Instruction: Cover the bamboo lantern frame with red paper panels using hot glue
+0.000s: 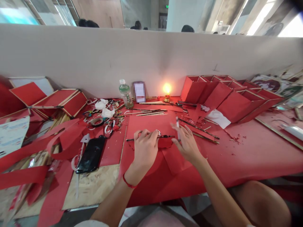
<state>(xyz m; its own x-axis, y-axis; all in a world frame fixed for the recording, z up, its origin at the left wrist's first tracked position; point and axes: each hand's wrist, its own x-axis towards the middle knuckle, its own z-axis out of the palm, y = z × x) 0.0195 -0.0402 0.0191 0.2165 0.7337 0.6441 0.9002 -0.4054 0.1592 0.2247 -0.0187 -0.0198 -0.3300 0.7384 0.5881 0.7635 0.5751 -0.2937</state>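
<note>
Two-handed work at a red-topped desk (239, 160). The dark stick (165, 136) lies crosswise near the middle of the desk, between the back and front edges. The left hand (145, 146) is curled narrow, its fingertips closed on the stick beside a white ring (158, 132); this grip probably steadies the stick. The right hand (187, 143) is half spread at the stick's right end, with a pale piece (177, 123) upright at its fingers; blur leaves it unclear whether the piece is gripped. Beneath the hands lies red paper (172, 159), apparently serving as a flat ground.

Loose sticks (151, 112) lie roughly parallel beyond the hands, presumably to remain within reach. Along the back edge stand a bottle (126, 96), 1 phone (139, 92) propped upright, seemingly so that its screen faces the worker, and a lit lamp (167, 98), perhaps set back to keep it clear of the paper. Red boxes (217, 94) crowd the back right corner, likely to free the middle. Toward the left edge, a 2nd phone (91, 155) lies flat, near a tape roll (97, 122) and red strips (26, 176).
</note>
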